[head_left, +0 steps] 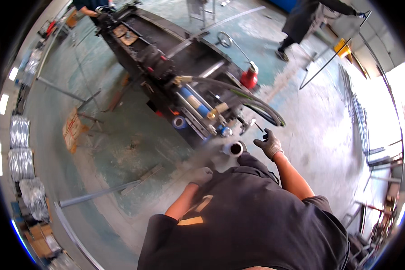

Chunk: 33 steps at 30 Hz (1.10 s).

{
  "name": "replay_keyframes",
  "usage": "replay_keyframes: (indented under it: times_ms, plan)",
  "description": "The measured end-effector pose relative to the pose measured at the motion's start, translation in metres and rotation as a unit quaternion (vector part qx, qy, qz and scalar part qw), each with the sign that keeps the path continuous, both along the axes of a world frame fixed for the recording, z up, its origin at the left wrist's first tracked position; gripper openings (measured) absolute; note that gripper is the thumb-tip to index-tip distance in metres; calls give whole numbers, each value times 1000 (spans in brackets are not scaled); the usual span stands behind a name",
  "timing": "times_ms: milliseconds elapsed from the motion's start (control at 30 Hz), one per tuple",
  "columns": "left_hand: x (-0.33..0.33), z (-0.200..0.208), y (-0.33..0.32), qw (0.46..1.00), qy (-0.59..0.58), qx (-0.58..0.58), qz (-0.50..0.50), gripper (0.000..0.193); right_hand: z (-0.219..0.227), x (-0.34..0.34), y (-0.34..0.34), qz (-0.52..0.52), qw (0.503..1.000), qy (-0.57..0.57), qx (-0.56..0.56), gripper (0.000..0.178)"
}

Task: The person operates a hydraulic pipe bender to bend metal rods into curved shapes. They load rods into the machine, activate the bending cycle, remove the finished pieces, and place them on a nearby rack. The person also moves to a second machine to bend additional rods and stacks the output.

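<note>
My right hand (270, 145), in a grey glove, is raised beside the near end of a long dark metal machine (180, 33). Thumb and forefinger are apart, just short of a thin black lever (259, 128), and nothing shows between them. My left hand (201, 176), gloved too, hangs low by my dark clothing; its fingers are blurred. Between the hands is a pale round tube end (233, 149) with a dark opening. The machine's near end carries a blue and silver cylinder (194, 102), brass-coloured fittings (217, 110) and thick black hoses (256, 100). A blue-and-white ring (179, 122) sits at its left side.
A red container (249, 79) stands at the machine's right side. One person (299, 22) at the far right holds a bent metal frame; another person (89, 9) is at the machine's far end. Metal bars (99, 195) lie on the left, near wrapped bundles (21, 163).
</note>
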<state>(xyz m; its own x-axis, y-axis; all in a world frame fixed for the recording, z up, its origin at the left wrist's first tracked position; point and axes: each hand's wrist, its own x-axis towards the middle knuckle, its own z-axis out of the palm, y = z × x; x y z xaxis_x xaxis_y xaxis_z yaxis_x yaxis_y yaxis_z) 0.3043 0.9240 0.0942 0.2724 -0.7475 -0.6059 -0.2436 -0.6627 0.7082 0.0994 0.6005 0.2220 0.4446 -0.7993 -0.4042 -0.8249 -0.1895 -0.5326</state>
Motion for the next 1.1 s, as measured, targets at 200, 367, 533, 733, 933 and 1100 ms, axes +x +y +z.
replay_keyframes:
  times_ms: [200,367,533,733,933,1100]
  plan:
    - [5,-35,28,987,-113,108,-38,25,-39,-136,28,-33,973,144,177,80]
    - [-33,-6,32,977,-94,168,91,25,-94,-247,12,-168,943,110,266,67]
    - [-119,24,-71,976,3,138,170,16,-115,-329,-33,-140,960,122,210,54]
    - [-249,75,-197,991,21,-18,131,24,-80,-265,-87,6,976,-75,205,42]
    - [-250,114,-203,983,20,14,182,26,-43,-132,-97,94,955,-167,226,43]
    - [-207,98,-175,946,43,-5,321,24,-60,-57,-74,-50,937,-204,280,56]
